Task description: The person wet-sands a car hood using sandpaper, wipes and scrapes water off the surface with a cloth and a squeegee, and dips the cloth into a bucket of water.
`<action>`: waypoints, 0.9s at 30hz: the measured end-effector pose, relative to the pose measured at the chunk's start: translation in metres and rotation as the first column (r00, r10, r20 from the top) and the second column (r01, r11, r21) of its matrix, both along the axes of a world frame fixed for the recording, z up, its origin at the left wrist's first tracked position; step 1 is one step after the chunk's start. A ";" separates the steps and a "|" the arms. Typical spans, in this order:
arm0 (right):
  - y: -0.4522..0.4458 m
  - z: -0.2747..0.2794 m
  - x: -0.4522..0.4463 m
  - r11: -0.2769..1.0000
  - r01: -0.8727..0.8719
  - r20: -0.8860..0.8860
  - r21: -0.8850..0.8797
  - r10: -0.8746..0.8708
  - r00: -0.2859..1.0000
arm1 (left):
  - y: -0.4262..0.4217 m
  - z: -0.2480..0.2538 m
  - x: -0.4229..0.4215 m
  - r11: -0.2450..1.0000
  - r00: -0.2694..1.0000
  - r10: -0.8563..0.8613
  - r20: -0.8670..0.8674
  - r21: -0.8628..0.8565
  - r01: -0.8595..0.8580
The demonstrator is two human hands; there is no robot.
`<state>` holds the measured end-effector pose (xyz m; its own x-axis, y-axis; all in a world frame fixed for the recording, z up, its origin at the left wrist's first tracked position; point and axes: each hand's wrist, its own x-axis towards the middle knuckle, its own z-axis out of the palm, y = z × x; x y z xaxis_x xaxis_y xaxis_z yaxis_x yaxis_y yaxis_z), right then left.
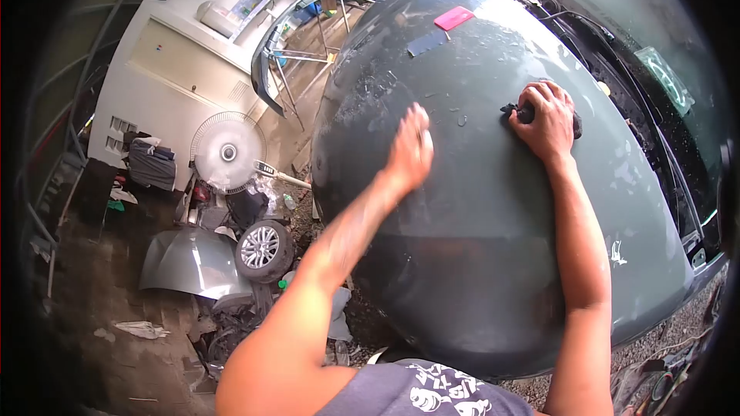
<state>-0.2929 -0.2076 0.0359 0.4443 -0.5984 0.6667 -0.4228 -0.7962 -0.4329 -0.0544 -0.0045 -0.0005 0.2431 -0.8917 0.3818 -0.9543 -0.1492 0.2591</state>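
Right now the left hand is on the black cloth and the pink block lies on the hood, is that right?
Wrong hand: the head view shows the right hand on the black cloth. The pink block does lie on the hood.

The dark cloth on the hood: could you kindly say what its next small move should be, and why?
I would probably slide the dark cloth a little toward the left hand, since the right hand rests over it on the hood and wet-looking marks lie between the two hands.
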 end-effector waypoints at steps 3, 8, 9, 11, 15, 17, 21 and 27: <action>-0.003 -0.001 -0.001 1.000 0.030 0.005 -0.009 -0.030 1.000 | 0.059 0.010 -0.063 0.958 0.925 -0.216 -0.311 0.115 0.263; 0.000 0.000 -0.001 1.000 0.008 -0.013 -0.030 -0.008 1.000 | -0.063 0.011 0.067 0.997 0.990 0.012 -0.141 0.075 -0.002; 0.000 -0.001 -0.002 1.000 0.002 -0.024 -0.026 -0.003 1.000 | -0.058 0.001 0.052 0.998 0.994 0.037 -0.106 0.060 -0.031; -0.001 -0.001 -0.001 0.999 0.004 -0.001 -0.035 -0.004 1.000 | -0.018 -0.001 -0.010 0.999 0.999 0.014 -0.053 0.045 -0.011; -0.002 -0.002 -0.001 1.000 0.020 -0.012 -0.008 -0.020 1.000 | 0.031 0.011 -0.055 0.958 0.977 -0.208 -0.044 0.195 0.212; -0.002 -0.001 0.000 1.000 0.025 -0.020 -0.003 -0.025 0.999 | -0.031 0.011 0.009 0.984 0.993 -0.106 0.043 0.148 0.099; 0.000 -0.002 0.000 0.999 0.023 -0.003 -0.022 -0.023 1.000 | -0.073 -0.004 0.035 0.996 0.995 0.085 0.061 0.027 -0.087; -0.001 -0.001 0.000 1.000 0.019 -0.011 -0.020 -0.019 1.000 | 0.009 0.016 -0.035 0.970 0.958 -0.230 -0.168 0.036 0.240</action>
<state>-0.2927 -0.2082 0.0353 0.4407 -0.5935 0.6734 -0.4427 -0.7963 -0.4121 -0.0898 0.0042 0.0159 0.0783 -0.9498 0.3028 -0.9102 0.0557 0.4103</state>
